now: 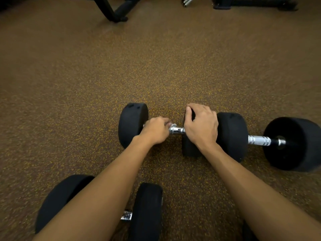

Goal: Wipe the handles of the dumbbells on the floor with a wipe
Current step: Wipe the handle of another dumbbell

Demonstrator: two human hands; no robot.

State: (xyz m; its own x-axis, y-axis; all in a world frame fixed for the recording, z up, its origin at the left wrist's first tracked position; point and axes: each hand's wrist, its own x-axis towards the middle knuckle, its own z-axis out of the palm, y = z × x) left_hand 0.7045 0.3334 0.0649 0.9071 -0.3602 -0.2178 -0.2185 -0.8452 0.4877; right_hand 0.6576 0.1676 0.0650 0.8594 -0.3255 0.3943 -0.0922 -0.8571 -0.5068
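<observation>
Gripping the handle (178, 130) of the middle dumbbell (132, 125), the left hand (154, 130) has its fingers clenched round the bar and a white wipe (172, 125). Only a small crumpled bit of the wipe shows, at the fingertips and against the chrome. The right hand (201, 126) lies over this dumbbell's right head, fingers curled over its top edge and grasping it, thumb toward the handle. The dumbbell rests on the speckled brown floor (156, 66), about midway across it. Just beside its right head, nearly touching, lies the right dumbbell (293, 143), in line with it, its knurled chrome bar bare between two black heads. Closer to the person, toward the floor's near edge and to the left, lies the near dumbbell (147, 211), partly hidden under the left forearm, with a short piece of its bar showing. Black equipment (119, 12) stands along the floor's far edge, well apart from the dumbbells.
</observation>
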